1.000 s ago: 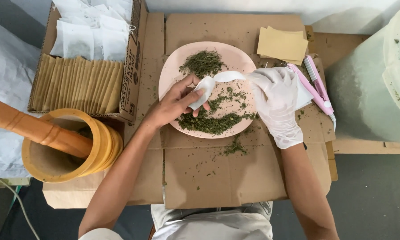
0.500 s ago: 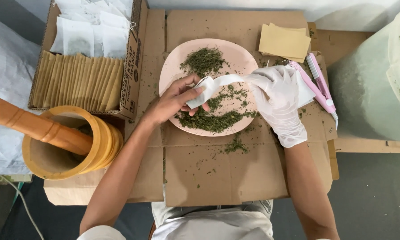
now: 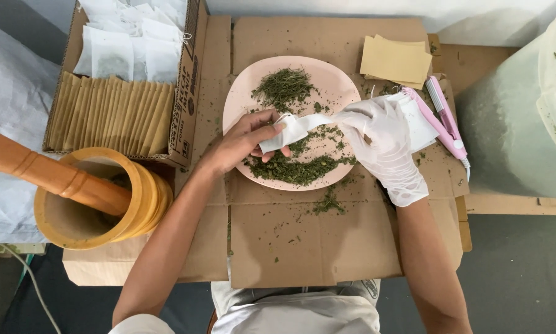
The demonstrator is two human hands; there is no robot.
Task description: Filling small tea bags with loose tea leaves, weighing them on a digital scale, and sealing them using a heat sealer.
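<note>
While your bare left hand [image 3: 248,141] pinches one end of the small white filter bag [image 3: 290,131], your gloved right hand [image 3: 380,139] has its fingers closed on the other end, so the bag hangs stretched between both hands just above the pink plate [image 3: 241,93]. Both grips are narrow, fingertip pinches on thin paper, nothing loose about them. Below the bag lie the dried green herbs [image 3: 296,168], one heap at the near rim and a second at the far side of the plate.

Watch that mouth: I can't tell from here whether it is open or folded flat. Pull the two ends apart too hard and the thin paper could tear. Tilt it and whatever sits inside could spill; crumbs already dot the cardboard sheet [image 3: 302,241] near the rim. Your left wrist hovers close to the near heap, so a dip there would likely push herbs off the edge. The pink sealer tool [image 3: 445,127] lies just beside your right hand, easy to knock.
</note>
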